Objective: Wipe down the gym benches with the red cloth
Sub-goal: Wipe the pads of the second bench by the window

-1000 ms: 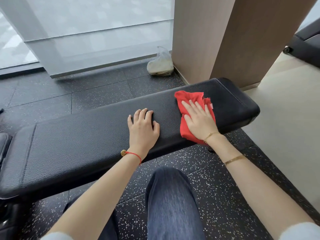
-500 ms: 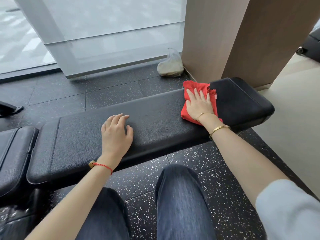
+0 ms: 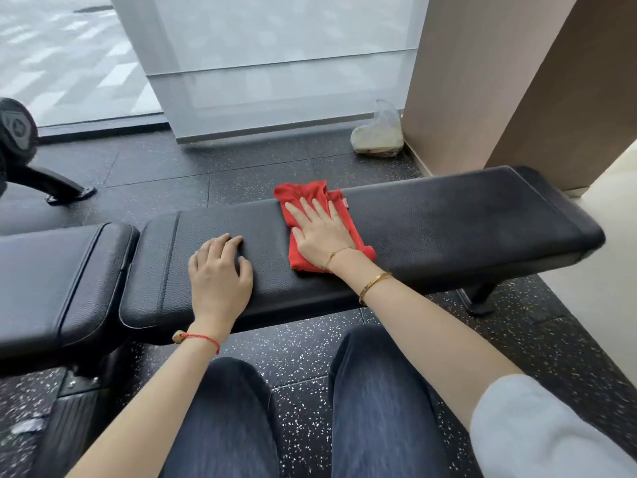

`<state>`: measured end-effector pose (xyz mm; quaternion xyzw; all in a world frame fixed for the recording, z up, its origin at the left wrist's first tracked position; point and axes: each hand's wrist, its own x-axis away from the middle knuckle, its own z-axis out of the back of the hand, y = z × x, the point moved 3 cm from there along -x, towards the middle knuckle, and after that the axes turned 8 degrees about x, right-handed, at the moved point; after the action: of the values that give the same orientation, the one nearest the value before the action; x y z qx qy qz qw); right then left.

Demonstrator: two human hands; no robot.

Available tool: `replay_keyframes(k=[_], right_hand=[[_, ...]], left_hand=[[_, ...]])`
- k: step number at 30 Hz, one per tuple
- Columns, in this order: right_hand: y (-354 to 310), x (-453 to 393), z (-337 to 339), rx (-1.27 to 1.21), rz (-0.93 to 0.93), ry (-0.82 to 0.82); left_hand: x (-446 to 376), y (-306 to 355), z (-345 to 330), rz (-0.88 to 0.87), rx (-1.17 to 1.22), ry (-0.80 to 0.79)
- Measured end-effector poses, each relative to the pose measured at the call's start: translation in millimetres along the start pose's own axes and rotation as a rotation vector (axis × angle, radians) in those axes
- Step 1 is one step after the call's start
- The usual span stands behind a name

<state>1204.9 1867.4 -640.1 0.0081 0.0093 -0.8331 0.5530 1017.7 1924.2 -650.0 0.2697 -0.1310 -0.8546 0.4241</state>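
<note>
— Hands on the long black padded leather counter (image 3: 431, 222)?
— Right hand (image 3: 319, 232) presses flat, fingers spread, on the crumpled red cloth (image 3: 300, 257) mid-counter; left hand (image 3: 219, 272) rests loosely open beside it.

free: bench (image 3: 448, 222) top right of red cloth (image 3: 310, 201) | obstacles: pillar (image 3: 482, 81) behind, left hand (image 3: 220, 270) beside cloth

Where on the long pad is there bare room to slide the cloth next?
Bare pad runs from the red cloth to the bench end by the pillar. A narrower strip lies between left hand and right hand. Crowded under both hands.
</note>
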Motion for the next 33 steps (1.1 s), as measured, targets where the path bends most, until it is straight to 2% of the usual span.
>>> replay_keyframes(k=[5,8,14,17,20,23,29,33], right_hand=[[-15.1,33.5,-0.7,0.007,0.101,0.038],[-4.2,64.3,-3.1,-0.019,0.100,0.086],[64.8,86.9,-4.6,-0.003,-0.156,0.127],[97.3,69.3,-4.0,-0.019,-0.316,0.069],[100.7,40.4,-2.8,-0.038,-0.391,0.001],[69.3,9.4,-0.2,-0.025,-0.315,-0.021],[-27.8,3.1,-1.9,-0.003,0.015,-0.010],[-30.7,37.3,-2.0,-0.010,0.088,0.024]], left_hand=[[-1.3,-4.5,-1.8,0.002,0.021,0.022],[-0.3,-6.8,-2.6,-0.003,0.031,0.022],[1.0,-7.6,-4.3,0.000,0.017,0.002],[1.4,-7.0,-5.5,0.012,-0.001,0.000],[0.8,-5.2,-7.1,0.014,-0.025,-0.002],[0.1,-4.0,-7.4,0.020,-0.035,0.002],[-1.9,-3.6,-5.7,0.027,-0.031,0.003],[-1.6,-6.6,-4.9,0.020,-0.014,-0.003]])
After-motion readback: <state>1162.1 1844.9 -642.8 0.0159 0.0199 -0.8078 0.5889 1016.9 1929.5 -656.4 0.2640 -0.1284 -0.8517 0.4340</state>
